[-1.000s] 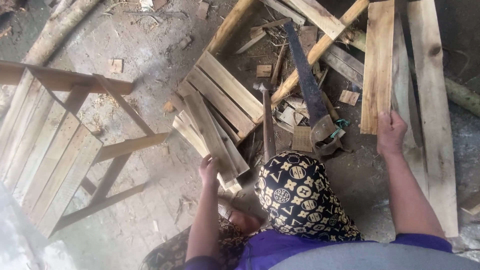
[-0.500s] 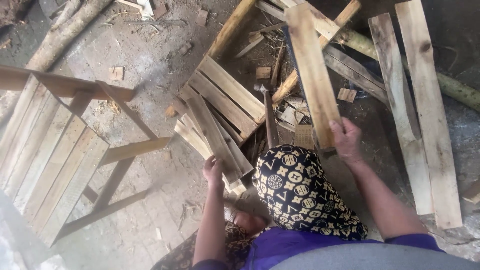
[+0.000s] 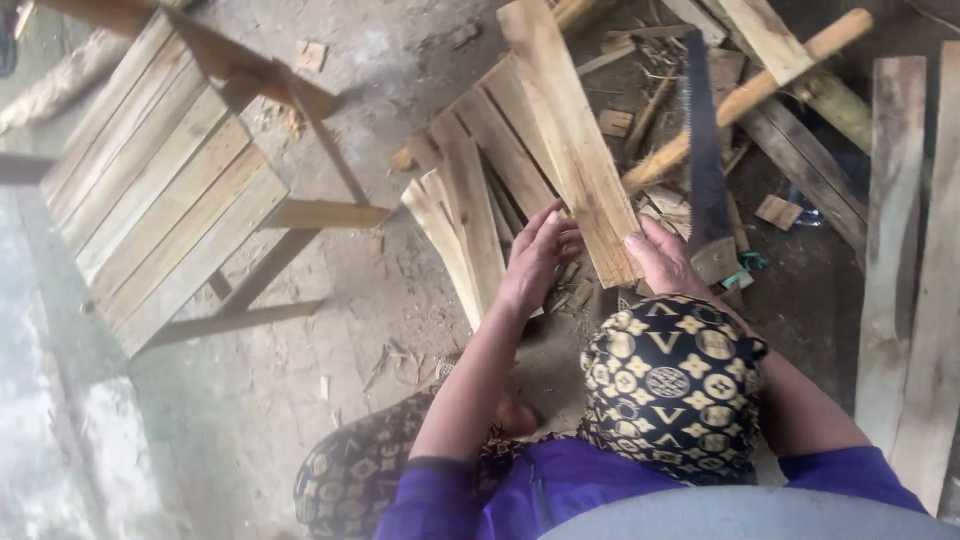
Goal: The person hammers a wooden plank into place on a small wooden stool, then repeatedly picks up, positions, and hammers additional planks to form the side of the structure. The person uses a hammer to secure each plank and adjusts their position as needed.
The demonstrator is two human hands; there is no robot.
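A pale wooden plank (image 3: 568, 140) slants up from the middle of the view. My right hand (image 3: 660, 258) grips its near end from the right. My left hand (image 3: 535, 262) holds the plank's near left edge, its fingers stretched along it. Under and left of the plank lies a stack of short planks (image 3: 470, 195). A handsaw (image 3: 705, 150) lies on the ground just right of the plank, its handle near my right hand. A patterned headscarf (image 3: 670, 385) hides the ground below my hands.
A slatted wooden frame with legs (image 3: 170, 170) stands at the left. Long planks (image 3: 905, 250) lie along the right edge. A round wooden pole (image 3: 745, 98) and wood offcuts (image 3: 778, 210) lie at the upper right on the dusty ground.
My right hand has brought the plank from the long planks at the right to the middle. My left hand has risen from the stack to the plank's edge. The view has moved closer.
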